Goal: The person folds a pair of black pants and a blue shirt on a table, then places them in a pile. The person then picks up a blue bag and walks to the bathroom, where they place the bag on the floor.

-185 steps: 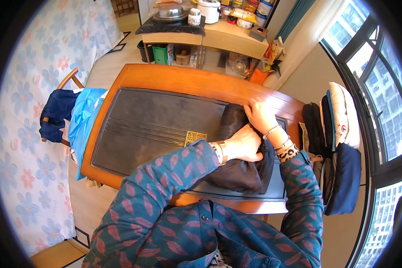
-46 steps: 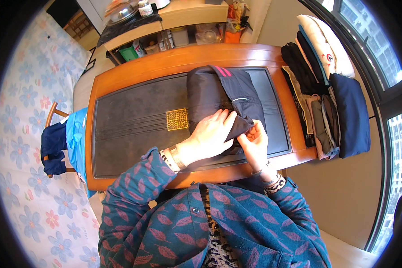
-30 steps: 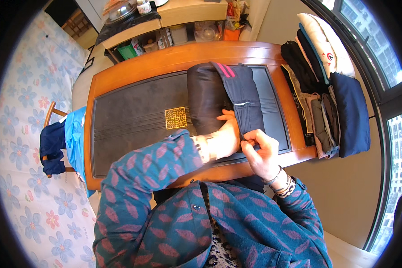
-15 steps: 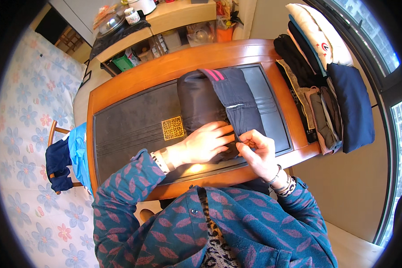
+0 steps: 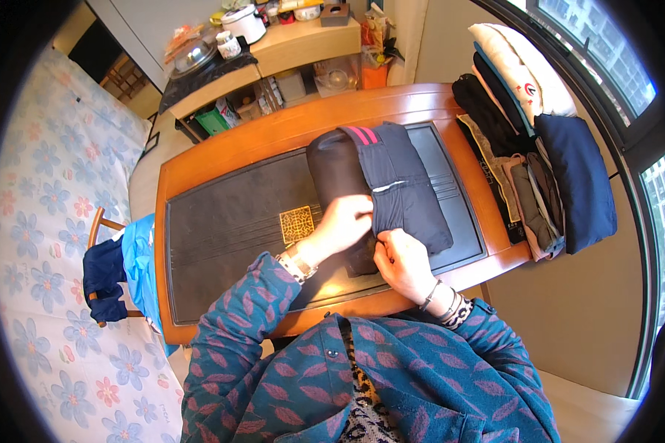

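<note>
1. On the right half of the desk (image 5: 229, 273), the dark garment (image 5: 421, 210) lay as a thick folded bundle, a matte panel overlapping its shiny left part, with 2 pink stripes (image 5: 363, 135) at the far end and a short white strip (image 5: 389, 187) nearer the middle.
2. At the panel's near edge, the right hand (image 5: 405, 262) had its fingers pinched around the cloth.
3. The left hand (image 5: 345, 225) reached across the shiny part, its fingers curled at the panel's left edge; whether they gripped or only pressed, I could not tell.
4. About 0.5 seconds earlier, the left hand had lain flatter, fingers spread over the near end; now it had bunched up along the panel's side, while the right hand kept its pinch. To my judgement, this meant that the panel was being worked from 2 spots and was not yet settled.
5. Left of the bundle showed a golden patterned square (image 5: 297, 225); beyond the desk's right end stood folded clothes (image 5: 576, 181), and at its left end a blue garment (image 5: 142, 258) hung by a chair (image 5: 96, 229).
6. The left fingertips were blurred, the right ones were tucked out of sight, the bundle's underside was hidden, and dark cloth on dark made its layers hard to separate.
</note>
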A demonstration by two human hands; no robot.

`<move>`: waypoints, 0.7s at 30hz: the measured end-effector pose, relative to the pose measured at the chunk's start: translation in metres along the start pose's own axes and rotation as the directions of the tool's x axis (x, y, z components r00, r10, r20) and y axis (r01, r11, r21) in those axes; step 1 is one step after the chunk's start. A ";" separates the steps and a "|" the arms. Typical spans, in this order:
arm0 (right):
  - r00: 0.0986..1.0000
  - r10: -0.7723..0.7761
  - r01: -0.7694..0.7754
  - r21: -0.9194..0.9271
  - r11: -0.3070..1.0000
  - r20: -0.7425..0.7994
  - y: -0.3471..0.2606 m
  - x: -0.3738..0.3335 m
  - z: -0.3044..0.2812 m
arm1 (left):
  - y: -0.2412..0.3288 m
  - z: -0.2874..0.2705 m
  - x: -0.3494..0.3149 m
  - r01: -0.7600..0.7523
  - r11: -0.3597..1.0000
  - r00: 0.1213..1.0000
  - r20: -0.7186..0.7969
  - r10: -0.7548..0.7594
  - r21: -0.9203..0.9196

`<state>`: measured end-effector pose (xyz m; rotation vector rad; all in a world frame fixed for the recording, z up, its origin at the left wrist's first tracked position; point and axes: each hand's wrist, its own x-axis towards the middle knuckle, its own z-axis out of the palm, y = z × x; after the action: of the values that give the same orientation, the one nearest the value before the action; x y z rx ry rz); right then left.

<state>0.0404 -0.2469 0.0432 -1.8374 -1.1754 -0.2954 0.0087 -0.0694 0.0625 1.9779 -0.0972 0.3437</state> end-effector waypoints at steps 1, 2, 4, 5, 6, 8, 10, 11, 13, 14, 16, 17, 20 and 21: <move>0.999 -0.041 0.041 -0.032 0.999 0.021 0.003 0.000 0.002 | 0.003 -0.005 0.002 0.180 0.983 0.977 -0.107 -0.184 -0.045; 0.998 -0.050 0.053 -0.067 0.996 0.050 0.005 -0.002 0.004 | 0.004 -0.013 0.011 0.026 0.993 0.974 -0.224 0.000 0.113; 0.993 -0.104 0.109 -0.099 0.989 0.050 0.008 -0.002 0.006 | 0.003 -0.034 0.034 -0.191 0.823 0.920 -0.196 0.340 0.535; 0.993 -0.094 0.102 -0.116 0.988 0.065 0.009 -0.002 0.007 | 0.001 -0.042 0.046 -0.228 0.687 0.887 -0.143 0.439 0.690; 0.993 -0.098 0.106 -0.124 0.987 0.072 0.010 -0.002 0.007 | -0.002 -0.047 0.058 -0.210 0.606 0.905 -0.082 0.418 0.767; 0.990 -0.113 0.124 -0.131 0.984 0.089 0.011 -0.004 0.007 | -0.010 -0.057 0.077 -0.198 0.521 0.950 0.032 0.311 0.830; 0.988 -0.117 0.131 -0.134 0.982 0.101 0.015 -0.005 0.004 | -0.016 -0.067 0.086 -0.167 0.743 0.986 0.107 0.128 0.648; 0.982 -0.155 0.168 -0.121 0.978 0.107 0.019 -0.004 0.000 | -0.018 -0.071 0.087 -0.116 0.779 0.989 0.145 0.032 0.616; 0.972 -0.177 0.195 -0.106 0.975 0.155 0.029 -0.004 -0.013 | -0.016 -0.077 0.076 -0.130 0.721 0.991 0.079 0.103 0.681; 0.965 -0.198 0.214 -0.085 0.973 0.170 0.038 -0.001 -0.022 | -0.014 -0.078 0.063 -0.095 0.695 0.995 0.047 0.088 0.712; 0.969 -0.184 0.188 -0.010 0.982 0.167 0.059 0.009 -0.046 | -0.005 -0.082 0.031 -0.042 0.747 0.993 -0.053 0.103 0.664; 0.973 -0.165 0.166 0.006 0.986 0.160 0.067 0.015 -0.059 | -0.001 -0.080 0.014 -0.004 0.792 0.989 -0.112 0.091 0.611; 0.960 0.162 -0.155 -0.051 0.987 0.230 0.073 0.028 -0.081 | 0.006 -0.060 -0.039 0.231 0.909 0.941 -0.318 -0.118 0.346; 0.975 0.092 -0.057 -0.173 0.983 0.203 0.068 0.031 -0.080 | 0.005 -0.050 -0.050 0.258 0.927 0.910 -0.391 -0.137 0.274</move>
<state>0.1329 -0.3009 0.0690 -2.0943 -1.2522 -0.1629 -0.0505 -0.0305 0.0721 2.1830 0.4259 0.6190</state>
